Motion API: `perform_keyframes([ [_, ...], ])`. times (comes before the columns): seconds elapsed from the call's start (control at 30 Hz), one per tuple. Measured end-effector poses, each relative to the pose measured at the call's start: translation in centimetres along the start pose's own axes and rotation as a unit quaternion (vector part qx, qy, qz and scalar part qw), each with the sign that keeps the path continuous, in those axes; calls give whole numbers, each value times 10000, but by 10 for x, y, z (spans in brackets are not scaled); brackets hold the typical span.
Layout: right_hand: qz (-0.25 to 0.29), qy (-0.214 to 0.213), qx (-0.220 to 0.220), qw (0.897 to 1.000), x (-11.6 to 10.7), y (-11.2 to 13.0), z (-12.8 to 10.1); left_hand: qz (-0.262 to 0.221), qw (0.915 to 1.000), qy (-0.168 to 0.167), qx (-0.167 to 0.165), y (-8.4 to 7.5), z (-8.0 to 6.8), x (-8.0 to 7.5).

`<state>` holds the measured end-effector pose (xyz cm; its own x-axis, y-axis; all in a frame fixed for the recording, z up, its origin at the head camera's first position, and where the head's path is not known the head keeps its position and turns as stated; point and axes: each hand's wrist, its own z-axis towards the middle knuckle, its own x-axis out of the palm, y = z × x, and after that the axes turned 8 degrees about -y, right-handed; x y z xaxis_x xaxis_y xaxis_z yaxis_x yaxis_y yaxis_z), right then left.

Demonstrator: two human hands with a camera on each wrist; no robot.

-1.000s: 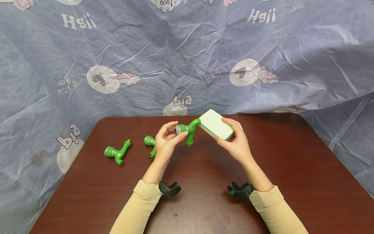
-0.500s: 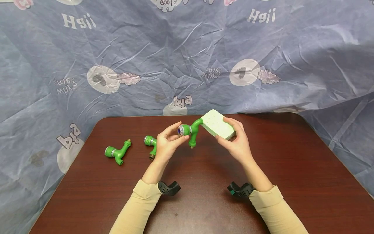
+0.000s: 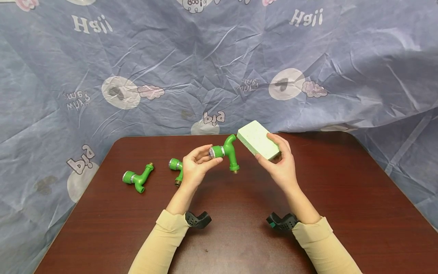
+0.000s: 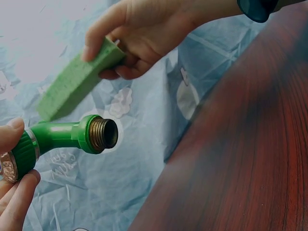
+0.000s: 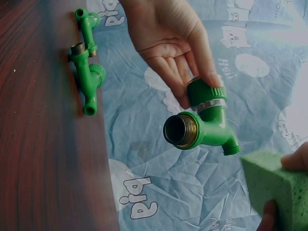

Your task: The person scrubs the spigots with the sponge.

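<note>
My left hand pinches a green faucet by its ribbed knob, between thumb and fingers. The faucet is held above the table, its brass-threaded inlet pointing away from the knob and its curved spout turned toward the sponge. In my right hand is a pale green sponge, gripped by its edges between thumb and fingers. One corner of the sponge comes close to the spout end in the head view. The right wrist view shows a small gap between the spout and the sponge.
Two more green faucets lie on the dark red-brown table to the left: one faucet farther out, another faucet partly hidden behind my left hand. A blue printed cloth hangs behind the table's far edge.
The faucet has moved slightly right and turned, its threaded end swinging right. The sponge has shifted up and right, away from the spout end it was against.
</note>
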<state>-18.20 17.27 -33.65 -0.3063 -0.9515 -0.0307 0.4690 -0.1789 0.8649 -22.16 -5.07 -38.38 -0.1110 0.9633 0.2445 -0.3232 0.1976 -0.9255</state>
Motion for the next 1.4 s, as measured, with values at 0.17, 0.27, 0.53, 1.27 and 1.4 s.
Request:
perform_keyframes([
  [0.17, 695, 345, -516, 9957, 0, -16, 1, -27, 9999, 1, -112, 0, 0, 1],
  [0.27, 789, 796, -972, 9889, 2, -19, 0, 6, 9998, 105, -148, 0, -1, 1],
  [0.53, 97, 1123, -1211, 9862, 6, 3, -6, -310, 9994, 172, -18, -5, -4, 3],
  [1.27, 307, 912, -924, 9911, 6, -1, -5, -595, 9981, -25, -184, -2, -1, 2],
  [1.4, 269, 409, -694, 9964, 3, -2, -3, -666, 9976, -75, -153, -4, -1, 2],
])
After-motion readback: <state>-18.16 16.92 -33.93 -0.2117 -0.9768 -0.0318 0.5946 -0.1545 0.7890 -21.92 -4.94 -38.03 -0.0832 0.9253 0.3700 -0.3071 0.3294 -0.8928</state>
